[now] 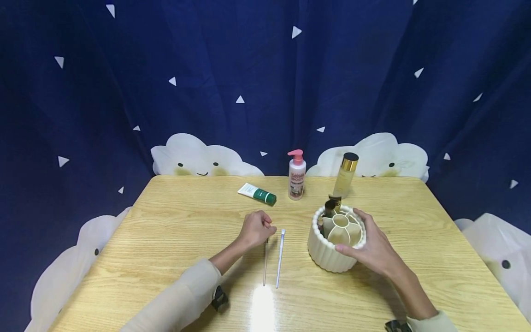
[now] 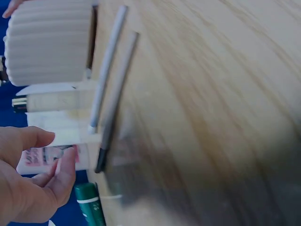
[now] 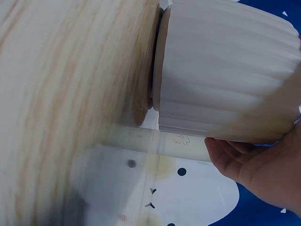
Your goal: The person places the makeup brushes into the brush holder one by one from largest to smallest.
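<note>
My right hand [image 1: 375, 246] grips the rim and side of a round cream holder [image 1: 327, 256] with petal-shaped compartments; its thumb lies at the near rim. A dark-bristled brush [image 1: 329, 206] stands in a far-left compartment, beside a dark and gold item I cannot identify. Over the dark tip of a slim brown brush [image 1: 265, 267] hovers my left hand [image 1: 257, 228]. Its fingers are loosely bent, and in the left wrist view a gap shows between thumb and fingers [image 2: 66, 176], apart from the brush. A pale lavender brush [image 1: 280, 258] lies just right of the brown one.
Behind the hands are a green and white tube [image 1: 259, 193] lying down, a pink-topped pump bottle [image 1: 296, 180] and a gold-capped yellowish bottle [image 1: 345, 177]. The wooden table [image 1: 178, 216] ends at a dark blue curtain [image 1: 249, 69] with clouds.
</note>
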{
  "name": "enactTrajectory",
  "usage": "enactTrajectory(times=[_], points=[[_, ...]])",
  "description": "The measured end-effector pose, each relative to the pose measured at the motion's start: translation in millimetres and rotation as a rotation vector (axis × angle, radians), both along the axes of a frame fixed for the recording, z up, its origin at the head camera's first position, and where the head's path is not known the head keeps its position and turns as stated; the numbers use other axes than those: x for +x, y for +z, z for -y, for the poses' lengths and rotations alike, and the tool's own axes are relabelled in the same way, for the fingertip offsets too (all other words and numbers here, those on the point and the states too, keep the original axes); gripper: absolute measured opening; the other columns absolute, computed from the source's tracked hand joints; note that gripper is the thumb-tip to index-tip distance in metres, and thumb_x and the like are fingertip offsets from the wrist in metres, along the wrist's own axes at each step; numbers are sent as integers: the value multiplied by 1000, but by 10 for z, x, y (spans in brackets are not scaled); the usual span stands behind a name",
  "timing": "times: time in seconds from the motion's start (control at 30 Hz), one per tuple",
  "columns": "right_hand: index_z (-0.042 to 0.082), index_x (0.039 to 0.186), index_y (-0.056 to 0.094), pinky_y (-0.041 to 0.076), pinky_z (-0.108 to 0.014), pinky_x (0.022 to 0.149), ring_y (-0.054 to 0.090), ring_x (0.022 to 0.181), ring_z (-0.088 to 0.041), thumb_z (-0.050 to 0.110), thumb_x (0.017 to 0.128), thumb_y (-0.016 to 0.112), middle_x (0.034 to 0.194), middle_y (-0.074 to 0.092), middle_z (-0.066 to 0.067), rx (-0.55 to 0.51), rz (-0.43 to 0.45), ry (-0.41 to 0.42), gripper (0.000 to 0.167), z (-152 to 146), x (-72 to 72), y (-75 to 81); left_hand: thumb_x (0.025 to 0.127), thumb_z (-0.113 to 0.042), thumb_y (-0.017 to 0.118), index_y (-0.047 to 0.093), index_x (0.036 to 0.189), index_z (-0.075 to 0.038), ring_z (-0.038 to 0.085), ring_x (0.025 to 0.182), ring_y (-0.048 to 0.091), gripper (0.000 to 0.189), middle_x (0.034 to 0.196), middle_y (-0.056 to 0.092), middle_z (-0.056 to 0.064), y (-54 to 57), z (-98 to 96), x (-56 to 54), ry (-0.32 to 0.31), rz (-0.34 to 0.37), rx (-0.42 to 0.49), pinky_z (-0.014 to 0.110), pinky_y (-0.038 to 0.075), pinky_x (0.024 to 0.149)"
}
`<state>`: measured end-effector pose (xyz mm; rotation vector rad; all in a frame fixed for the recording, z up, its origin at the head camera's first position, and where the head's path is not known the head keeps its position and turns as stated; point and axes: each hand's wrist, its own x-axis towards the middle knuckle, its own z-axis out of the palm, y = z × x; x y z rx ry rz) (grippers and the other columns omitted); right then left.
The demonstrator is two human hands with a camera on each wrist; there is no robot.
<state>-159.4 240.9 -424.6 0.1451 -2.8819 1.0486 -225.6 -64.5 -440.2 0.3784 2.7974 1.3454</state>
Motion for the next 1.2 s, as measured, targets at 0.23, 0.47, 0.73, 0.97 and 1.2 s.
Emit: enactTrajectory(times=[0.23,0.47,0.73,0.97,1.2], points=[[11,150,16,34,-72,93,39,126,-53,54,71,76,146,33,-30,8,-5,-2,108,10,4,7,72,-5,69,61,65,-1,8,49,45,11,58,58,4,-122,53,-27,37,40,-108,19,38,49],[10,150,16,35,-71,93,40,125,-52,54,70,76,145,34,-30,1,-3,-6,109,26,-1,7,68,2,65,39,43,-16,5,39,28,40,41,33,-9,-210,43,-50,64,89,-119,17,24,38],[10,150,16,34,-73,93,38,126,-53,54,71,76,146,32,-30,11,-5,-5,108,27,5,7,66,6,67,37,38,-16,2,31,24,47,34,31,-9,-182,33,-61,64,113,-181,16,23,35],[9,150,17,34,-73,93,38,126,-54,54,71,75,146,33,-31,29,-16,2,108,14,10,5,66,2,68,38,39,-16,3,31,28,44,33,34,-8,-179,11,-62,81,139,-204,16,24,33],[8,151,14,31,-73,94,36,129,-53,54,74,72,147,32,-30,38,-10,13,107,11,29,30,67,0,66,40,38,-17,4,33,27,42,33,34,-8,-180,57,-76,58,162,-158,17,21,35]])
